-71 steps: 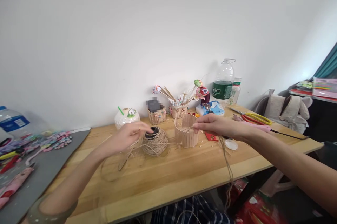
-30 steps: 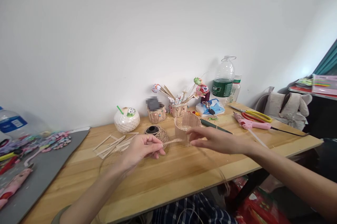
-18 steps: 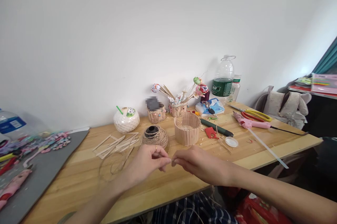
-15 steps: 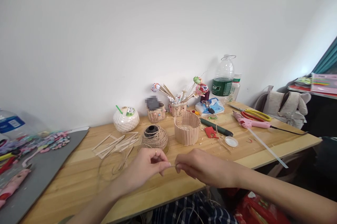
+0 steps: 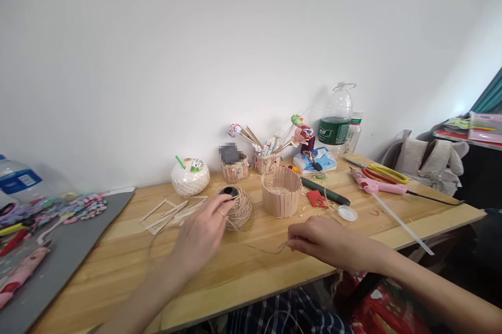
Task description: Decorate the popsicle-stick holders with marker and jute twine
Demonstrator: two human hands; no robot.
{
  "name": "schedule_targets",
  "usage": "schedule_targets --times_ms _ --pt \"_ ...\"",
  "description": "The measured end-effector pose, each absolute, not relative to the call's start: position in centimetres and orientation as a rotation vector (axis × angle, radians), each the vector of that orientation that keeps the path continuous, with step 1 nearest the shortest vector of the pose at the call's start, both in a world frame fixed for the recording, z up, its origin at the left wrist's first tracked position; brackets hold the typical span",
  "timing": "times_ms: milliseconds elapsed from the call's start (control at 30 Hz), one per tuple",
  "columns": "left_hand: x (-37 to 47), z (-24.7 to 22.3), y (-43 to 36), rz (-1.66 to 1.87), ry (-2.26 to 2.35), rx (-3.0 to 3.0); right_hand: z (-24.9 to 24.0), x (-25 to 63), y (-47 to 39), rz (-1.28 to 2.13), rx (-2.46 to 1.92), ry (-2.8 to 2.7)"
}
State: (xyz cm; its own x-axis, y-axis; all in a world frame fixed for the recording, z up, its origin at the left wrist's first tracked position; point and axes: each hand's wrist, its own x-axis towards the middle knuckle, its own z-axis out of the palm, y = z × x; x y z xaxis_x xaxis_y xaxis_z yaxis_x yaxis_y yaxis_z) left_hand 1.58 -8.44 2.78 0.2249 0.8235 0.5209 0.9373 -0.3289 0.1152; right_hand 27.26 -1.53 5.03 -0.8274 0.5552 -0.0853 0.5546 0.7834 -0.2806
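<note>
My left hand [image 5: 204, 227] reaches over the near left side of the twine ball [image 5: 242, 208], fingers stretched toward the dark core at its top. Its thumb is hidden, and nothing shows in its grasp. Closed in a pinch, my right hand [image 5: 319, 240] holds a strand of jute twine [image 5: 270, 251] that trails leftward above the table. Beyond that hand stands a round basket [image 5: 281, 200] made of upright wooden sticks. Loose flat craft sticks [image 5: 162, 216] lie to the left of the ball.
A pink glue gun [image 5: 376, 185] with a long glue stick and yellow-and-red scissors [image 5: 386, 173] lie at right. A white coconut [image 5: 190, 177], decorated stick holders [image 5: 267, 161] and a large bottle [image 5: 336, 119] stand along the wall. A grey mat [image 5: 74, 240] covers the left side.
My hands have moved apart. The left one has let go of the strand and gone up to the twine ball; the right one has shifted right, keeping the twine.
</note>
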Motion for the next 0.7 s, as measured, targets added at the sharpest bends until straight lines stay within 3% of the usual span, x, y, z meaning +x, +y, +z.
schedule_targets --times_ms 200,700 --pt "6.4 2.5 -9.0 -0.611 -1.496 -2.797 4.5 25.6 -2.6 0.614 -0.782 -2.902" --pt "4.6 1.0 -9.9 -0.566 -1.826 -2.778 3.2 27.7 -1.2 0.935 -0.843 -2.719"
